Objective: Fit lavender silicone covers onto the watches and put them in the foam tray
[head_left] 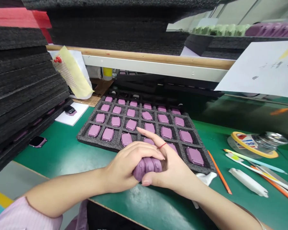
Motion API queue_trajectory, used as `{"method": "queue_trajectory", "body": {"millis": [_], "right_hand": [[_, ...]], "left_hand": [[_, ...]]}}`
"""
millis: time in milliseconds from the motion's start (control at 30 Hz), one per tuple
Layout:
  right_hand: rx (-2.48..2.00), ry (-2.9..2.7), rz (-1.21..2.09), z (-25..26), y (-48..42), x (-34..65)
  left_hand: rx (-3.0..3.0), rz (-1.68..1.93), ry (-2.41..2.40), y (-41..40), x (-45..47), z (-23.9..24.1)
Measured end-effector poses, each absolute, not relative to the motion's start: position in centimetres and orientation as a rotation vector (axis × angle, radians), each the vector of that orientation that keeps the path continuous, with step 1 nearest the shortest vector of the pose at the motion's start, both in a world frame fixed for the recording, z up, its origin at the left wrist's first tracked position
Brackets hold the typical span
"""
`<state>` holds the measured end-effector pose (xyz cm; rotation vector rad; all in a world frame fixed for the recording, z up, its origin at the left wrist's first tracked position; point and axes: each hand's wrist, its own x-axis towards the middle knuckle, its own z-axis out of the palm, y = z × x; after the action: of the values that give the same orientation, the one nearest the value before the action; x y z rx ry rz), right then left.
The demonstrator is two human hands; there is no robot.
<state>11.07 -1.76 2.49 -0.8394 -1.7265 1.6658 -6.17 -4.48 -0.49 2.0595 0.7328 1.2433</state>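
A black foam tray (85, 135) lies on the green table, its pockets filled with several purple watch cases (131, 124). At the tray's near edge both my hands are wrapped round a small stack of purple watch cases (147, 166). My left hand (126, 167) closes over the stack from the left and top. My right hand (169, 166) cups it from the right, thumb underneath and index finger stretched out over the tray.
Stacks of black foam trays (19, 92) rise at the left, with one purple watch (37, 141) and another on a white card (70, 111) beside them. At the right lie pens (219, 174), a white tube (248, 182) and a tape roll (254, 145). A shelf edge (146, 62) runs across behind.
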Motion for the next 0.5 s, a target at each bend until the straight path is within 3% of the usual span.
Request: {"method": "queue_trajectory", "body": {"millis": [233, 500], "right_hand": [[-0.780, -1.877, 1.200, 2.2, -2.6, 11.2], [-0.565, -2.301, 0.544, 2.0, -1.4, 11.6]], "left_hand": [[1.988, 1.281, 0.847, -4.7, -6.2, -1.0], [0.835, 0.909, 0.744, -4.8, -5.4, 0.6]]}}
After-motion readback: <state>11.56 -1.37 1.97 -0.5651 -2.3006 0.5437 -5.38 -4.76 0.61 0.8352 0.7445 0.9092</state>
